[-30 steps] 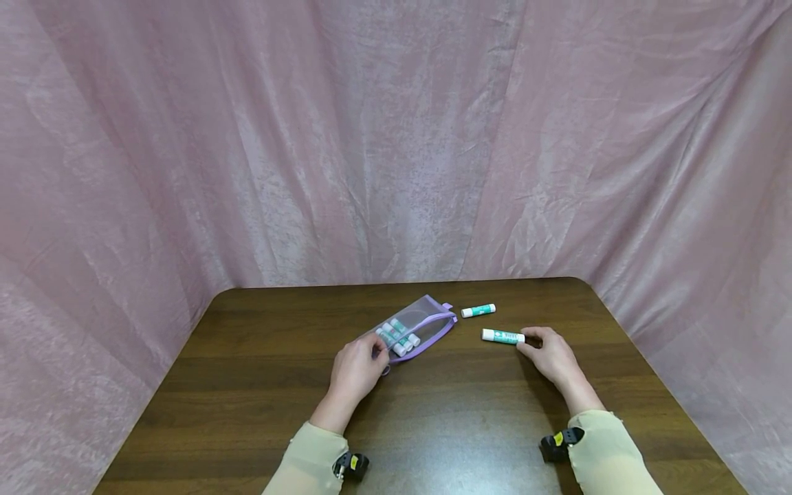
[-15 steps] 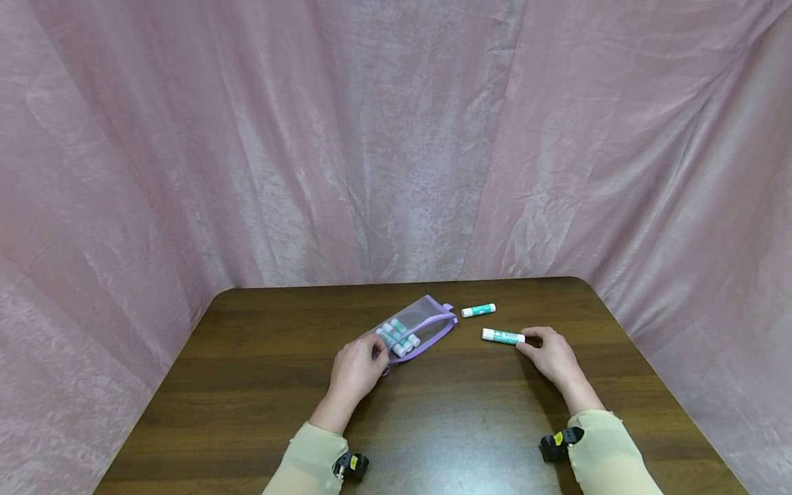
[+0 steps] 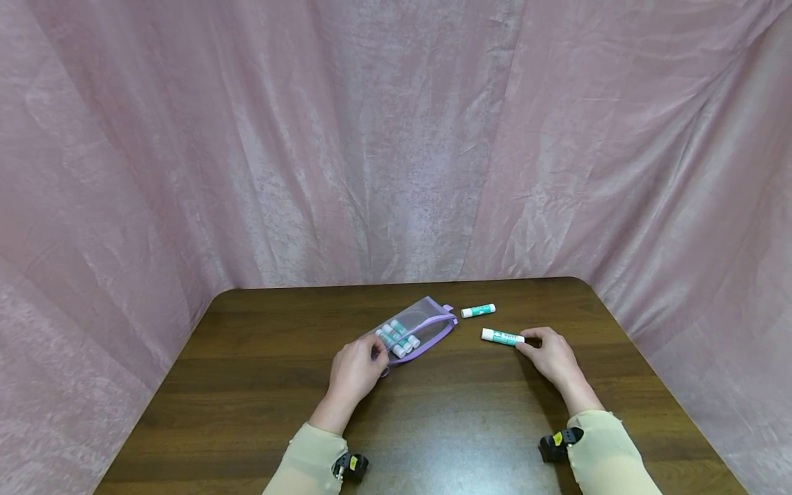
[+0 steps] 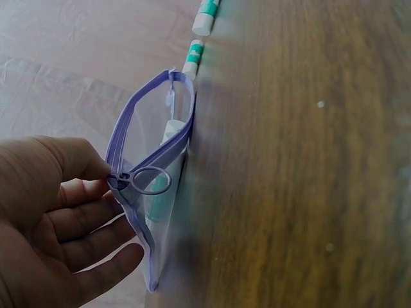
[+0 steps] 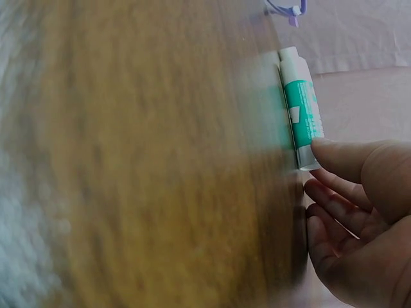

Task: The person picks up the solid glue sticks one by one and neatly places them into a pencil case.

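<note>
My left hand (image 3: 355, 368) pinches the corner of a see-through pouch (image 3: 427, 307) with a purple zip edge. In the left wrist view the mouth of the pouch (image 4: 114, 144) gapes, and a ring-shaped zip pull (image 4: 152, 181) hangs beside the thumb. Several white-and-green glue sticks (image 3: 399, 335) lie inside it. To the right, my right hand (image 3: 553, 354) pinches the near end of another glue stick (image 3: 502, 337) between thumb and fingers. This stick lies flat, its white cap end pointing left toward the pouch. The right wrist view shows the thumb on its end (image 5: 307, 157).
One more glue stick (image 3: 478, 311) lies behind the held one, close to the pouch's right end. Everything rests on a brown wooden table (image 3: 247, 385). Pink curtains (image 3: 396, 137) hang behind the table's far edge and along its sides.
The glue stick under my right fingers has turned very slightly, its printed label shifting. Both hands and the pouch stay almost where they were.
</note>
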`<state>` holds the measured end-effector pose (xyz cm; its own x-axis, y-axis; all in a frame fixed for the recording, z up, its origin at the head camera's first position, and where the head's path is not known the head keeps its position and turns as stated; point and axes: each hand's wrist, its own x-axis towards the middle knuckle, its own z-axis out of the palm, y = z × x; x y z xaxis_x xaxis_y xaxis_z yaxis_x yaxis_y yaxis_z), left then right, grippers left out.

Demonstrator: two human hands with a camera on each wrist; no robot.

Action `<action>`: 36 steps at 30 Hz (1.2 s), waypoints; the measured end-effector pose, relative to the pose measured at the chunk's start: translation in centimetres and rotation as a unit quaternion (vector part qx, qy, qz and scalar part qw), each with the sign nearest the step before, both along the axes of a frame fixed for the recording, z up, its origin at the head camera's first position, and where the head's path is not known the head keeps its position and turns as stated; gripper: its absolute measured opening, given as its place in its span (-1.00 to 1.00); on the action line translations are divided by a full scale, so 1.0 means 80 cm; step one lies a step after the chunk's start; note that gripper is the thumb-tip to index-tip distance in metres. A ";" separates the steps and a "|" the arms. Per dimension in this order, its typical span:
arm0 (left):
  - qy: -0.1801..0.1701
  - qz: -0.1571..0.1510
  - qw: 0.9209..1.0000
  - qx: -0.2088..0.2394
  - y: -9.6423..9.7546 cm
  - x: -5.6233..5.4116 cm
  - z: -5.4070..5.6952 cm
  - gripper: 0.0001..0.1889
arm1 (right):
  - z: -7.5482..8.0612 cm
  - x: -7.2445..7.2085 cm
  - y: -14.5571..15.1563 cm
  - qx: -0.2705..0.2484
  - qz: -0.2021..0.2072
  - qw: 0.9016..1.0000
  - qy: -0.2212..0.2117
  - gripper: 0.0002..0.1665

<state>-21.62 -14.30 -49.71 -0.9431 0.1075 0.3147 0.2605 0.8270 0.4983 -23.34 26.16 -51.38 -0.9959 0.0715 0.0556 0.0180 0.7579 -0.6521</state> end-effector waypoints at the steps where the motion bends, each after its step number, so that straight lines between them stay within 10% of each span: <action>1: 0.000 0.000 1.000 0.000 0.000 0.000 0.000 -0.87 | 0.000 0.000 0.000 0.000 -0.001 1.000 0.001 -0.55; 36: 0.019 -0.004 1.000 0.001 -0.001 0.000 0.000 -0.92 | 0.000 0.006 -0.001 0.006 0.004 1.000 0.014 -0.65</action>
<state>-21.62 -14.39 -49.73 -0.9293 0.1145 0.3510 0.2863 0.8238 0.4892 -22.89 26.08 -51.35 -0.9945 0.0627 0.0844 -0.0063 0.7661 -0.6427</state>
